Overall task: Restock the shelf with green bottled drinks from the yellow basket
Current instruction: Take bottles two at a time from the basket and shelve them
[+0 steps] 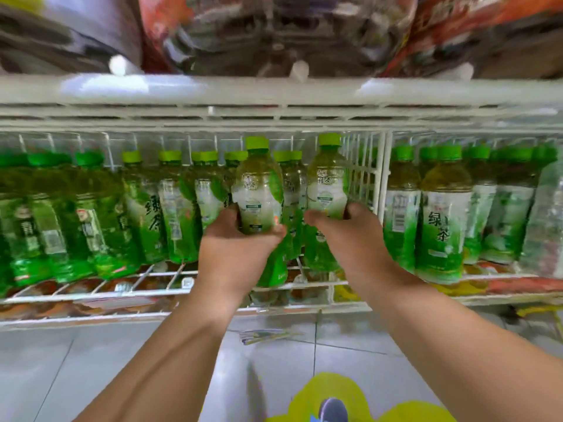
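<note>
Head cam, near to far: yellow basket (332, 391) low, under my arms. Left hand (240, 239) wraps a green bottle (259, 193) rising upright above its fingers; right hand (344, 229) grips a 2nd bottle (327, 184) the same way. Beyond both hands, wire shelf (91, 287) w/ rows of green bottles (170, 205).

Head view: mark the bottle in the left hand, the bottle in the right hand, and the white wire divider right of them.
left-hand bottle (257, 190), head view, on its label.
right-hand bottle (327, 184), head view, on its label.
white wire divider (384, 166), head view, on its upright front bars.
</note>
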A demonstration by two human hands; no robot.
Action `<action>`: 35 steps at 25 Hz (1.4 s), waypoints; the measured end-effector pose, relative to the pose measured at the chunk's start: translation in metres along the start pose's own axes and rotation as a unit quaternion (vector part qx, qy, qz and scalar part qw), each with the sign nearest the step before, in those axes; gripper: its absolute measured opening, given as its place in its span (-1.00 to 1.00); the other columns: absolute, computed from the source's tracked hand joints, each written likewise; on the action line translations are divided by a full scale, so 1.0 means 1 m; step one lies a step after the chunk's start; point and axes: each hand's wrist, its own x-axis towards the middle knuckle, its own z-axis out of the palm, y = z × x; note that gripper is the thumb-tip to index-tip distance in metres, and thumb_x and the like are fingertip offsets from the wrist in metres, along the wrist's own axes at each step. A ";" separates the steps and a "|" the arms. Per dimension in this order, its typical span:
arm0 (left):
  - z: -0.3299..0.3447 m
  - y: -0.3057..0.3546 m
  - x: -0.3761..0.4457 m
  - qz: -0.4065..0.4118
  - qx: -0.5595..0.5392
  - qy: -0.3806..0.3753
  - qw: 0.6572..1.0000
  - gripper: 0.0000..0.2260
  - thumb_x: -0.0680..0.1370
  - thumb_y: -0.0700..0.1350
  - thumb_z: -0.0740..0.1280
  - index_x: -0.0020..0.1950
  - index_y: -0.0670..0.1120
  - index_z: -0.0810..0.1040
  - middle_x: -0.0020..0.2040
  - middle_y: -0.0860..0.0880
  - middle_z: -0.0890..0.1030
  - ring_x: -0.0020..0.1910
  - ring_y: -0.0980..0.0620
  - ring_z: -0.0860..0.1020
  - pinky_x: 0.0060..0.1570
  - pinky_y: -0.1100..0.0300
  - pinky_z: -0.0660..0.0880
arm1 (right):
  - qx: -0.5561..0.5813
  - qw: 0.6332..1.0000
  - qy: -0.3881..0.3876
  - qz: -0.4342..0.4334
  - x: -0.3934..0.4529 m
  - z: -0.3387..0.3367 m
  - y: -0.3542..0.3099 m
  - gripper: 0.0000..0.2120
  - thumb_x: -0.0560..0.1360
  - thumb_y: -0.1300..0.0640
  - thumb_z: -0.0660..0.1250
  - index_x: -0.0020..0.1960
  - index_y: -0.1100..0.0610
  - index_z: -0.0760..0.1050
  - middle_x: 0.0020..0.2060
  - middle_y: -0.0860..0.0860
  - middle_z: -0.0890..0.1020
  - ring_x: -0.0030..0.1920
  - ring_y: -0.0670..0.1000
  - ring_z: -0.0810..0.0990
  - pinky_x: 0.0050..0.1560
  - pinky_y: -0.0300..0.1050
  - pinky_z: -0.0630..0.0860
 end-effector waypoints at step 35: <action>0.001 -0.040 0.006 0.106 0.276 -0.013 0.955 -0.10 0.45 0.25 0.47 0.63 -0.04 0.14 0.51 -0.17 0.33 0.49 -0.20 0.33 0.31 -0.06 0.46 | -0.224 0.966 -0.091 -0.093 0.003 0.008 0.028 -0.27 0.63 -0.10 0.29 0.66 0.07 0.03 0.62 0.06 0.18 0.60 0.11 0.17 0.52 -0.02 0.18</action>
